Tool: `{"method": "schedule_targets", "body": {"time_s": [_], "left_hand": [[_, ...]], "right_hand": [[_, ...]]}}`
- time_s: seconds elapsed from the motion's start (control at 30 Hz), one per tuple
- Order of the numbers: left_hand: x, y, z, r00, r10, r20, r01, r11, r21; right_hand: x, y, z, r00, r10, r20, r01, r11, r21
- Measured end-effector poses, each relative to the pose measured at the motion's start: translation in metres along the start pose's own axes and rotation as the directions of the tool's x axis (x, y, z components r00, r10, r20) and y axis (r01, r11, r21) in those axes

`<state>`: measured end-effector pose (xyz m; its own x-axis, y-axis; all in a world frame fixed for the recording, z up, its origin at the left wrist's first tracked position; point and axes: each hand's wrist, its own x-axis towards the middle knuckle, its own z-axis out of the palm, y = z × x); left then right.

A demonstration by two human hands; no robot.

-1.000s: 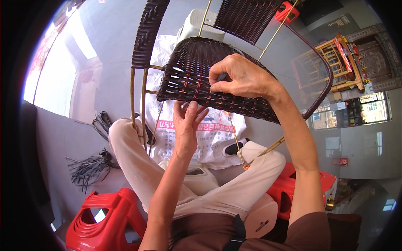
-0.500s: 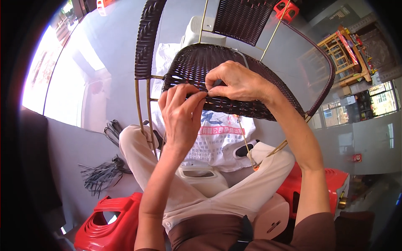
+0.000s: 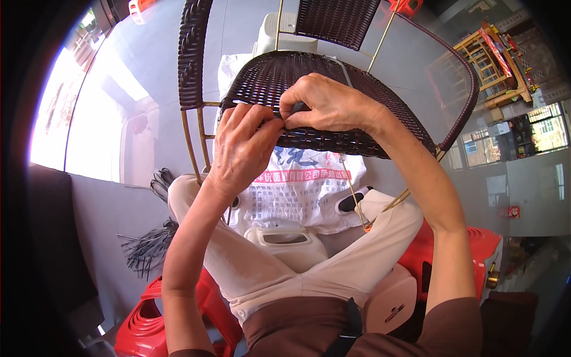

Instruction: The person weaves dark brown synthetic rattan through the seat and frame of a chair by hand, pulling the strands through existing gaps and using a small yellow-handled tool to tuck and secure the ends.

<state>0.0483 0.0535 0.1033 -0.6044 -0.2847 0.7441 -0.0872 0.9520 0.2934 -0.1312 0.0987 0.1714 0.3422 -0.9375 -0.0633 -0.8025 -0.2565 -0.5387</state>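
Left hand (image 3: 244, 146) pinches a dark wicker strand (image 3: 253, 107) at the front edge of the woven chair seat (image 3: 357, 101). Right hand (image 3: 330, 107), knuckles up, fingers closed on a dark tool (image 3: 297, 108) just beside that pinch.

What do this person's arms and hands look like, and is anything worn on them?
Both arms are bare from the hands to above the elbows. The left hand and right hand wear no gloves, and no rings, watch or bracelets show. Dark brown short sleeves appear only at the picture's lower edge, matching the brown top.
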Motion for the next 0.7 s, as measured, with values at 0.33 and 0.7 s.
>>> {"method": "schedule_targets", "body": {"time_s": [0.33, 0.7], "left_hand": [[-0.0024, -0.0058, 0.0022, 0.997, 0.066, -0.038, -0.067, 0.998, -0.02], [-0.0026, -0.0061, 0.0026, 0.997, 0.072, -0.004, -0.072, 0.997, -0.013]], "right_hand": [[0.0026, 0.0094, -0.0034, 0.999, 0.037, 0.006, -0.037, 0.998, 0.048], [-0.0022, 0.0063, 0.0039, 0.999, 0.019, -0.028, -0.018, 0.998, 0.054]]}}
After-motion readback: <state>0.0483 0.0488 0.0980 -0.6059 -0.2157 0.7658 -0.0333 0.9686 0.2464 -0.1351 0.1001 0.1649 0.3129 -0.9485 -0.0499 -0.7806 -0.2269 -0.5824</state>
